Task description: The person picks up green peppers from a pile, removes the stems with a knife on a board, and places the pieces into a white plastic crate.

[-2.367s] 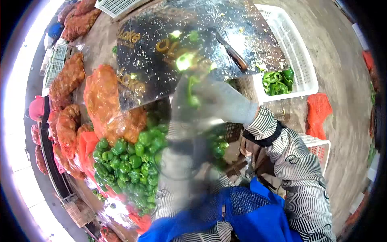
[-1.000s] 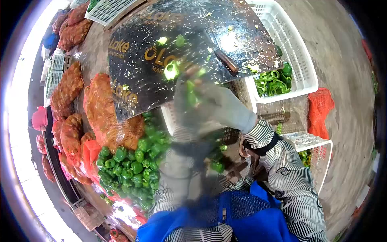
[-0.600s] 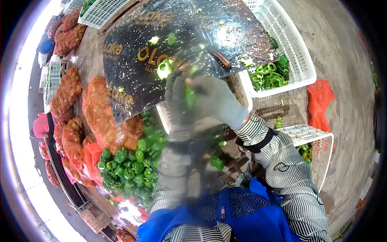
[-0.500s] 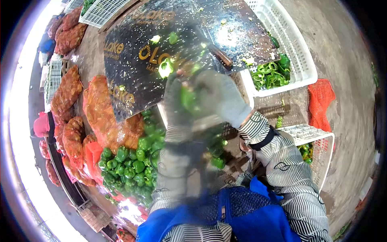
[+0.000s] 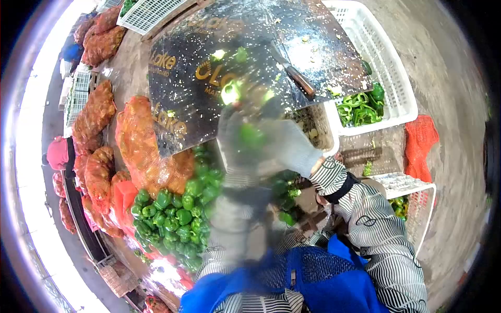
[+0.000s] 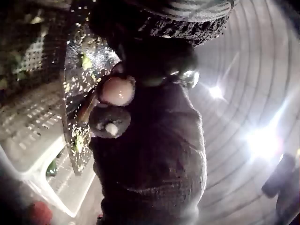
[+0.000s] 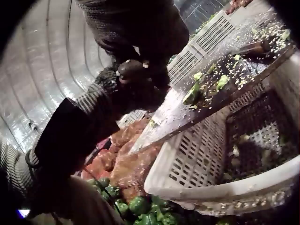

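Observation:
Both hands are gloved and come together in front of the board's near edge, with a green bell pepper (image 5: pixel 251 134) between them, blurred in the head view. My left hand (image 5: pixel 234 136) grips it from the left, and my right hand (image 5: pixel 291 145) holds it from the right with bent fingers. A bare thumb tip (image 6: pixel 117 91) pokes out of a glove in the left wrist view. There the pepper is mostly dark, with a glint at its right end. On the board (image 5: pixel 180 99) lie a cut pepper piece (image 5: pixel 230 93) and a knife (image 5: pixel 300 81) with a wooden handle.
A white crate (image 5: pixel 402 112) with pepper strips (image 5: pixel 361 110) stands at the right of the board. Another crate (image 7: pixel 187 164) sits under its near edge. Whole peppers (image 5: pixel 172 219) are heaped at lower left, beside an orange mesh sack (image 5: pixel 151 151). Seeds litter the board.
Both hands stay together at the pepper, with small shifts of the fingers. The head view has swung about, so the board and crates shift in it. The knife still lies on the board.

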### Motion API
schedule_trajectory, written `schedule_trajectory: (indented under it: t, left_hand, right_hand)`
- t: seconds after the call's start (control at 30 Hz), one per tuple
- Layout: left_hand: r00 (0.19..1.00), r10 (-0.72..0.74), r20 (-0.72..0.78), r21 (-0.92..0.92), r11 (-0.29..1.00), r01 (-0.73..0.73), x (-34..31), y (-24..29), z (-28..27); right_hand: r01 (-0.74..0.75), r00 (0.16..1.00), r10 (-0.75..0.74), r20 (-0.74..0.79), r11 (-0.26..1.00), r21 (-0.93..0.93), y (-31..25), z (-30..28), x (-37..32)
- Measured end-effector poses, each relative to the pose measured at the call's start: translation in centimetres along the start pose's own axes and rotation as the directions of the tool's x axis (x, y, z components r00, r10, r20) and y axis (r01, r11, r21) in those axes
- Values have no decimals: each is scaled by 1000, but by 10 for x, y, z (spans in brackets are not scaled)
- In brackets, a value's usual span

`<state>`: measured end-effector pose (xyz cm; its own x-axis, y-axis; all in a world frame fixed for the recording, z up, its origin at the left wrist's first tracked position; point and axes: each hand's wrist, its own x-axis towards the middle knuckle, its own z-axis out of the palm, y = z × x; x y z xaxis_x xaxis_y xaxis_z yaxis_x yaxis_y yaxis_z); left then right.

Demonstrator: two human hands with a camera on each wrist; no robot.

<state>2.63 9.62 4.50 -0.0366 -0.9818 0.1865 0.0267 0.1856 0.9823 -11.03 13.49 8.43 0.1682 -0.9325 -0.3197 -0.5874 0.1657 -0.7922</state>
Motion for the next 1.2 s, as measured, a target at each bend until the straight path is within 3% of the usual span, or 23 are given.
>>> schedule_trajectory:
  t: [0.03,0.1,0.17,0.23,0.27,0.3,0.33,0.37,0.4,0.43,0.5,0.53,0.57,0.63,0.67,0.77,0.83,0.97,1.03,1.07,1.1,1.17,1.2]
  left_hand:
    - [961,-276,-24,-418,876,241,2,32,11]
    - [963,-217,-157,-324,933,157,10,24,1]
    - [942,-299,-151,-458,866,201,11,21,-5]
    - [912,-391,-124,-490,823,287,9,1,5]
    - [952,38,-305,-98,993,-71,6,-8,29]
    - [825,489,-283,339,856,-391,5,-12,41]
    - [848,457,268,670,543,-506,8,-5,12]
    - [988,42,145,444,890,-103,12,-10,17]
    - [996,-12,89,307,952,-16,19,-16,20]
    - [996,-76,43,158,985,68,24,-22,22]
    - [978,-190,-79,190,961,202,37,13,30]
    - [999,-53,-13,678,734,48,54,-15,10]
    - [997,35,68,864,498,-76,64,-24,4]
    - [976,-218,29,971,239,24,78,-36,2]
    - [975,-147,167,980,133,-148,79,-39,-1]
    - [942,-308,134,969,241,-59,85,-42,-5]
    - [944,-275,184,954,279,-105,80,-46,-9]
    - [928,-313,204,889,457,-41,46,0,13]
    - [881,-470,-54,832,466,300,33,-1,11]
    - [832,-537,-140,677,561,476,33,-8,9]
    - [831,-540,-137,676,562,477,28,-13,5]
    - [872,-464,157,103,886,452,10,-17,-3]
    - [842,-514,164,-66,846,529,1,19,9]
  right_hand:
    - [6,1000,-6,-4,1000,-2,-11,-14,-7]
    - [-123,984,100,-146,980,-158,-18,-32,-22]
    - [15,1000,-11,16,956,-293,3,-31,-19]
    - [219,964,-214,-159,976,15,4,-16,-23]
    - [235,966,-187,-178,921,311,8,-10,-17]
    - [240,965,-191,-181,919,313,13,-10,-14]
    - [226,948,-165,-271,951,213,17,-12,-12]
    - [198,921,-147,-360,974,110,19,-17,-10]
    - [209,927,-156,-342,970,124,20,-35,-10]
    - [225,853,-92,-513,953,203,25,-50,-16]
    - [-159,699,50,-714,983,-87,44,-84,-24]
    - [-328,656,165,-736,941,-81,53,-107,-29]
    - [-485,603,85,-793,828,-281,70,-118,-33]
    - [-558,581,241,-777,814,-164,91,-127,-41]
    - [-601,568,167,-806,753,-268,99,-126,-40]
    - [-622,585,58,-809,673,-401,101,-117,-35]
    - [-350,776,100,-622,889,-294,81,-108,-31]
    - [-196,889,80,-450,957,-216,56,-82,-12]
    - [-79,927,14,-375,984,-158,46,-68,-8]
    - [-83,927,19,-374,984,-156,40,-62,-8]
    - [11,927,-39,-374,997,-77,34,-58,-9]
    - [94,921,-86,-380,996,2,28,-48,-6]
    - [156,934,-70,-351,962,225,30,-42,0]
